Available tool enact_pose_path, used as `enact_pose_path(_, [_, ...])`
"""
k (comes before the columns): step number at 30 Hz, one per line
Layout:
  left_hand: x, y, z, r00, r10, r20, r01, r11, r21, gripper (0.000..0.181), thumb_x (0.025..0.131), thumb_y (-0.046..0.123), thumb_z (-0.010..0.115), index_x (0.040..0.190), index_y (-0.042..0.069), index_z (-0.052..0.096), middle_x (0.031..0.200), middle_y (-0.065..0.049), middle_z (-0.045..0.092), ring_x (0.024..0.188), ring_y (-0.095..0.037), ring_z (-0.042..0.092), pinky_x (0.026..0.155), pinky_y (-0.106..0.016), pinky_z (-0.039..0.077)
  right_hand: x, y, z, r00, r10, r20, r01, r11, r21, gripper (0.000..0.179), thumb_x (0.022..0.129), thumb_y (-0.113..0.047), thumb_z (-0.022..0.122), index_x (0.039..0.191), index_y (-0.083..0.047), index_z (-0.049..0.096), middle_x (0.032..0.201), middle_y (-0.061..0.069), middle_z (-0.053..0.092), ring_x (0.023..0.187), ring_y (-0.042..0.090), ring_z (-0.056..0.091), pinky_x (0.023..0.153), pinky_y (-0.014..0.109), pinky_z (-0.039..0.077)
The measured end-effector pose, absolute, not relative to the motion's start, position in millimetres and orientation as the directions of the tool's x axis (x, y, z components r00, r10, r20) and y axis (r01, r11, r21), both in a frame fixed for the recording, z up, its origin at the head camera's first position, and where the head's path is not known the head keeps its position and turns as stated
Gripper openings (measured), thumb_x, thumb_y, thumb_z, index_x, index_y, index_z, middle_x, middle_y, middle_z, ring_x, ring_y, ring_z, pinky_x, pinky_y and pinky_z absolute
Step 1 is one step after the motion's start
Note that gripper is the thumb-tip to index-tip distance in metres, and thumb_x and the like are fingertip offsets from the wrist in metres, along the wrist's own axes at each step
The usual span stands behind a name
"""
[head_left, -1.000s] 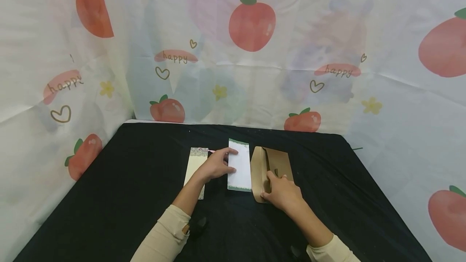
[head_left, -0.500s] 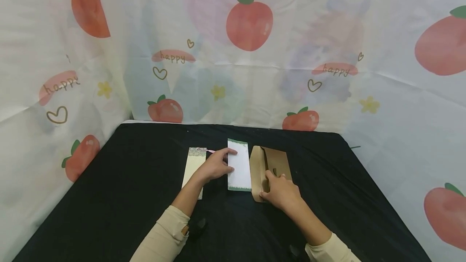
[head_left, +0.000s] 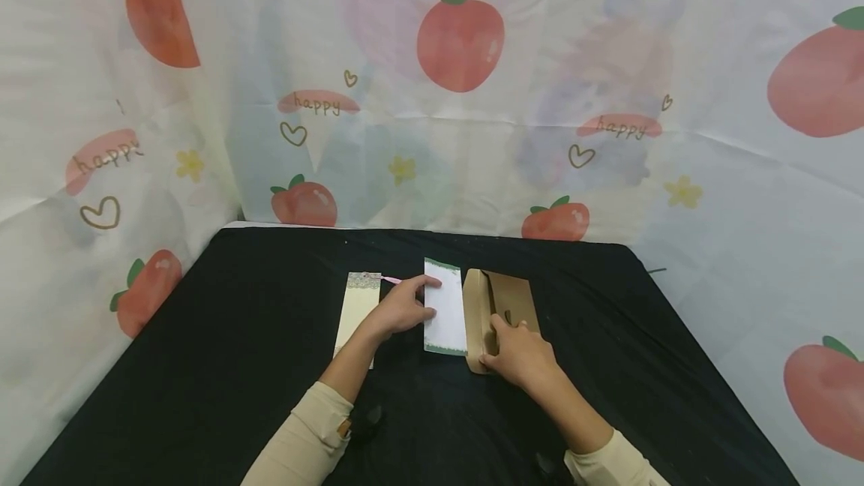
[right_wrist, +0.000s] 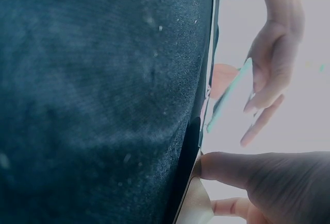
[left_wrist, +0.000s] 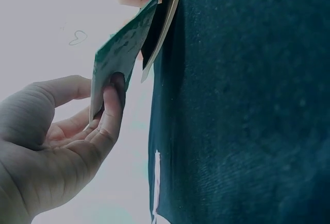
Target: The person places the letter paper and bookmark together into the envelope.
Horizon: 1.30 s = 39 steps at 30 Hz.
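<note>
My left hand [head_left: 401, 307] pinches a white card [head_left: 447, 317] with green-patterned short edges; in the left wrist view the card [left_wrist: 121, 54] stands tilted off the cloth between thumb and fingers. Just to its right lies a brown paper envelope [head_left: 520, 287] with its flap [head_left: 476, 313] turned out to the left and a dark gap along the opening. My right hand [head_left: 526, 355] holds the envelope near that opening, and in the right wrist view its thumb presses the paper edge [right_wrist: 195, 198]. The card's right side is close to the flap; whether they touch, I cannot tell.
Left of my left hand lies a cream slip [head_left: 358, 313] with a grey patterned end, partly hidden by the forearm. A thin pink strip [head_left: 391, 280] sticks out beside it. Black cloth [head_left: 270, 366] covers the table, and a fruit-printed curtain [head_left: 378, 36] hangs behind.
The camera view has shifted slightly. Both hands keep their holds, and the card and envelope have barely moved relative to each other.
</note>
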<state>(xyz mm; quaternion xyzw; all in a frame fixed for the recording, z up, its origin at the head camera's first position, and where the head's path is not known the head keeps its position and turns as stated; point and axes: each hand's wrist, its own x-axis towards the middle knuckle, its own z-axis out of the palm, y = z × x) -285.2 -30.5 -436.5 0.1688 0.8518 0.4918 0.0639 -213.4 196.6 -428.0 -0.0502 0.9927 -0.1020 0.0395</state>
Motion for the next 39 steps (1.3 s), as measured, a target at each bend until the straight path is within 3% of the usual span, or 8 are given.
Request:
enact_pose_path(9, [-282.7,-27.1,-437.7,-0.933,0.356,0.052,0.224,0.462,0.858,0.047,0.089,-0.006,0.074,0.134,0.003,0.064,0.11,-0.015,0.063,0.083,-0.023,0.06,0.075,-0.036,0.056,-213.2,195.5,-427.6,-0.991,-0.113,-0.064,-0.097,0.972,-0.214,0.06,0.086,-0.033,0.086,0.133,-0.008,0.059,0.106,0.017,0.069,0.088,0.039,0.065,0.066,0.056,0.053])
enact_pose_path(25, [-285.9,-19.6,-437.1,-0.938,0.344,0.034,0.213,0.498,0.84,0.049,0.089,-0.005,0.076,0.136,0.007,0.064,0.119,-0.018,0.063,0.094,-0.028,0.062,0.077,-0.038,0.058,-213.8,195.2,-427.4,-0.993,-0.106,-0.06,-0.092,0.974,-0.207,0.058,0.085,-0.034,0.086,0.131,-0.009,0.06,0.102,0.017,0.068,0.085,0.039,0.065,0.065,0.056,0.052])
enact_pose_path(39, [-288.6,-10.1,-430.1,-0.938,0.345,0.045,0.23,0.518,0.824,0.048,0.089,-0.003,0.077,0.135,0.004,0.064,0.104,-0.013,0.059,0.081,-0.025,0.059,0.068,-0.034,0.054,-213.4,197.5,-428.0,-0.992,-0.106,-0.067,-0.09,0.974,-0.208,0.059,0.085,-0.035,0.086,0.131,-0.01,0.059,0.102,0.018,0.068,0.084,0.041,0.065,0.063,0.055,0.052])
